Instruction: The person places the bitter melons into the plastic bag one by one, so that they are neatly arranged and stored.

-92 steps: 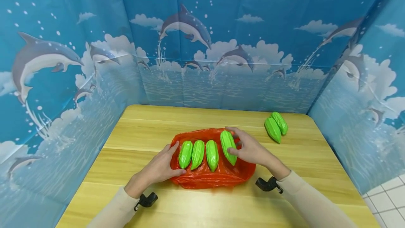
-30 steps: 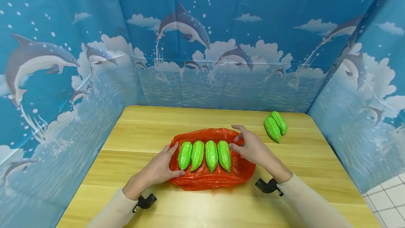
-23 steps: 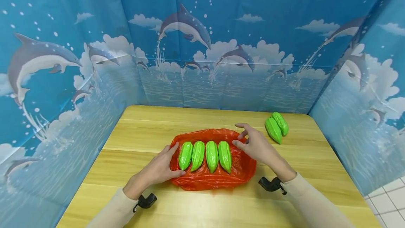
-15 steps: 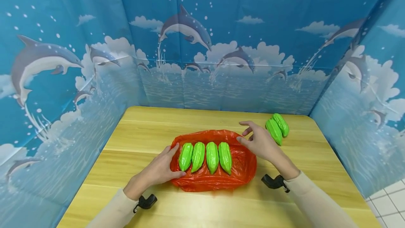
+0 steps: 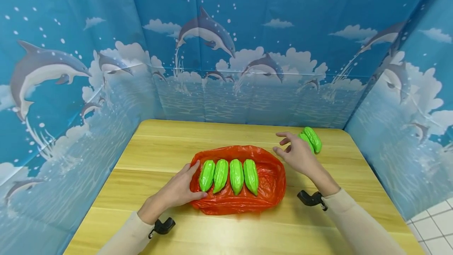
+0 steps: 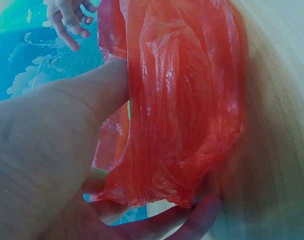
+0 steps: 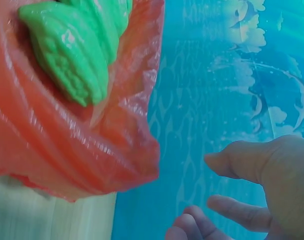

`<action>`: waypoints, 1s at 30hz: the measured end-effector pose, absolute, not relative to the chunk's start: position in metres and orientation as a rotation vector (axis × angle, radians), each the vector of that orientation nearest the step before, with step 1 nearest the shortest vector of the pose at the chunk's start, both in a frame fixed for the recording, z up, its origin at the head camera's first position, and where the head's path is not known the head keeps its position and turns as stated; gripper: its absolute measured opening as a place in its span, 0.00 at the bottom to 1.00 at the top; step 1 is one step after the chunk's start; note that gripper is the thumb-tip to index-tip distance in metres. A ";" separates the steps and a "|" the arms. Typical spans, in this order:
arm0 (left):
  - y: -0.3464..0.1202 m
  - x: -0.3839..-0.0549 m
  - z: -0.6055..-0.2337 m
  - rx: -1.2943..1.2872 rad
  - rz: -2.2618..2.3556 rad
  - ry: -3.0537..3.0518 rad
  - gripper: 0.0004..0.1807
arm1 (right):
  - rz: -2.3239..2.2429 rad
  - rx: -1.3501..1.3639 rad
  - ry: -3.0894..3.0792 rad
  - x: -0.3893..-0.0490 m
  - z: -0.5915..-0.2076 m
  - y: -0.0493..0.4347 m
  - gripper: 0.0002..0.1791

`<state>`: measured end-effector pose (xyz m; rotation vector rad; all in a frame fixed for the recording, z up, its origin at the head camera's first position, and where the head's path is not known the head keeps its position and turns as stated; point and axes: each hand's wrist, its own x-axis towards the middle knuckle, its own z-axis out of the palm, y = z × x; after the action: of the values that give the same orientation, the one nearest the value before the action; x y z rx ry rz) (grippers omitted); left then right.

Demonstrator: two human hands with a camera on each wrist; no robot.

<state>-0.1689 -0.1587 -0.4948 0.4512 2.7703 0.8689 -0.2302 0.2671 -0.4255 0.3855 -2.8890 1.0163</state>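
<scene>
A red plastic bag [image 5: 270, 182] lies in the middle of the table with its mouth open upward. Several green, ridged and bumpy toy vegetables, like bitter melons [image 5: 236, 177], lie side by side inside it. The left hand [image 5: 178, 186] grips the bag's left end, its thumb at the near rim; in the left wrist view its fingers [image 6: 204, 215] reach round the red plastic. Past the bag's right rim, the right hand [image 5: 299, 154] is in the air with loosely bent fingers and nothing between them. Behind it lie two more green bitter melons [image 5: 313, 140], one partly covered by the hand.
The wooden table [image 5: 162, 137] carries the bag and the loose pair at its back right. A blue dolphin-print curtain [image 5: 226, 89] stands round the back and sides. Black wrist cameras [image 5: 309, 198] sit under both wrists. White floor tiles [image 5: 435, 219] show at far right.
The right hand lowered a bitter melon into the bag beside the others and let it go. It then moved right and back, away from the bag. The left hand stayed on the bag.
</scene>
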 end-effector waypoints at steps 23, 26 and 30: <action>-0.163 -0.170 -0.496 0.459 0.887 2.776 0.66 | 0.968 0.312 -2.839 -0.255 -0.451 0.303 0.32; -0.164 -0.170 -0.495 0.455 0.886 2.777 0.66 | 0.948 0.292 -2.833 -0.258 -0.455 0.308 0.33; -0.164 -0.169 -0.495 0.453 0.883 2.769 0.66 | 0.905 0.226 -2.849 -0.261 -0.462 0.317 0.33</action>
<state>-0.1692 -0.1636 -0.4945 0.4526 2.7687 0.8833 -0.2611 0.3173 -0.4617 0.2265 -2.8489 0.9053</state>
